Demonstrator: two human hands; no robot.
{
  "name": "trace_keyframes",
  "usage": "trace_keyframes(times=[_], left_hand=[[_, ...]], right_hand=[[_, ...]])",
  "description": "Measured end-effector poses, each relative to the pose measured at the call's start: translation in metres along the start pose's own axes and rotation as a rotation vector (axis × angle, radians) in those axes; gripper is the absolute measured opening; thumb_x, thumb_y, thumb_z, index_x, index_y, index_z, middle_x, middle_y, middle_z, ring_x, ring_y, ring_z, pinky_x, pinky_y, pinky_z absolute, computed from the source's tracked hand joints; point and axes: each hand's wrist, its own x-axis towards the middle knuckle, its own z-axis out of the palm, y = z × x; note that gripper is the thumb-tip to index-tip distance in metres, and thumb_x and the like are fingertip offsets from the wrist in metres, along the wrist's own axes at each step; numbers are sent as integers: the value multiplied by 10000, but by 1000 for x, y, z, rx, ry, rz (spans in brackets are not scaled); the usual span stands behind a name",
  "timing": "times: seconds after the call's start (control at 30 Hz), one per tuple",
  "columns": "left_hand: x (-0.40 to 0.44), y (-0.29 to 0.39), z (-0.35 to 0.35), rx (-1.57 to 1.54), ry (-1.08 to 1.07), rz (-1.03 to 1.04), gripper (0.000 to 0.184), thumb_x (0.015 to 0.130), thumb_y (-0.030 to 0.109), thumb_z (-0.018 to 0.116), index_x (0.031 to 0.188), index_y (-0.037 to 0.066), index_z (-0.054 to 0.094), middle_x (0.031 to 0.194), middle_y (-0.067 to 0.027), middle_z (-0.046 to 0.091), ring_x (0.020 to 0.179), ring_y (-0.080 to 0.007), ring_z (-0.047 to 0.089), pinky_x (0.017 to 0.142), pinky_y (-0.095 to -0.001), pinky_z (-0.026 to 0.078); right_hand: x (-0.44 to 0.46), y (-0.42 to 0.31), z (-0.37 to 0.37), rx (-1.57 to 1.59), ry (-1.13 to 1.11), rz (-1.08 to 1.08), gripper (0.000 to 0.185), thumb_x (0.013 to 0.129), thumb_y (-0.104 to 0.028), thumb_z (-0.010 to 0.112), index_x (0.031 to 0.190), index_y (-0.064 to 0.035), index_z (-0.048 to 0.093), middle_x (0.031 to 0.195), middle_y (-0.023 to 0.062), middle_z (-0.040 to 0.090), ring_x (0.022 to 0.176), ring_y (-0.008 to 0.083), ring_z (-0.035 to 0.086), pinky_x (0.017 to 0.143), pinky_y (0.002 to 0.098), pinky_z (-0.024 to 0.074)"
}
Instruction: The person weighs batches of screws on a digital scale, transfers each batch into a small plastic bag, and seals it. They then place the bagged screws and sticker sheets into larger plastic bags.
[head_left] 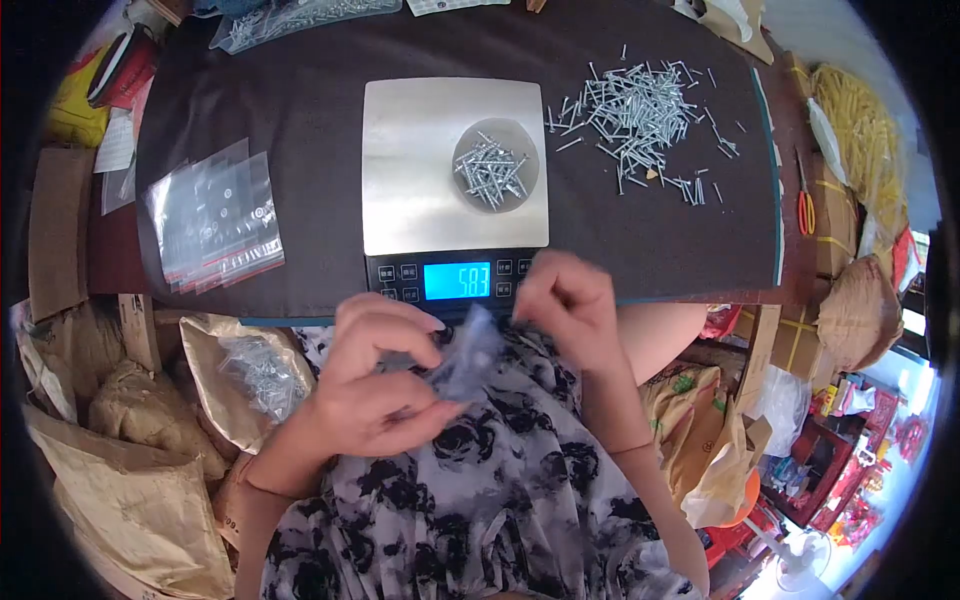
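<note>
Just below digital scale, blurred clear plastic bag pinched in fingers of left hand; right hand curled nearby, hold unclear; screw heap right of scale.

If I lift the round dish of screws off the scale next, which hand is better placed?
Probably your right hand: it looks nearer the dish, which sits on the right side of the scale, while your left hand holds the blurred plastic bag.
</note>
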Motion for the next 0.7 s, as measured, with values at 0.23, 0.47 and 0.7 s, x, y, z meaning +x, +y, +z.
trace_keyframes(times=[0.23,0.47,0.7], left_hand=[[2,-4,-16,231,-42,-153,288,638,170,796,542,73,544,1224,-171,600,1303,-414,400,1050,-531,274],[-3,-7,-17,167,-48,-66,264,648,116,787,568,86,537,1005,-88,662,1057,-314,577,1021,-548,301],[10,-2,-17,222,-110,-174,157,744,139,743,699,56,618,1128,-139,615,1319,-380,394,1067,-539,239]], right_hand=[[44,14,-44,-834,350,-162,541,754,-261,754,1207,-61,535,1160,111,572,1093,252,508,966,385,308],[61,12,0,-951,205,-256,942,651,-448,796,1378,-54,343,1325,149,468,1304,341,373,1062,512,154],[66,18,0,-558,248,-191,849,640,-258,852,1308,-29,381,1220,143,547,1202,256,502,1030,410,329]])
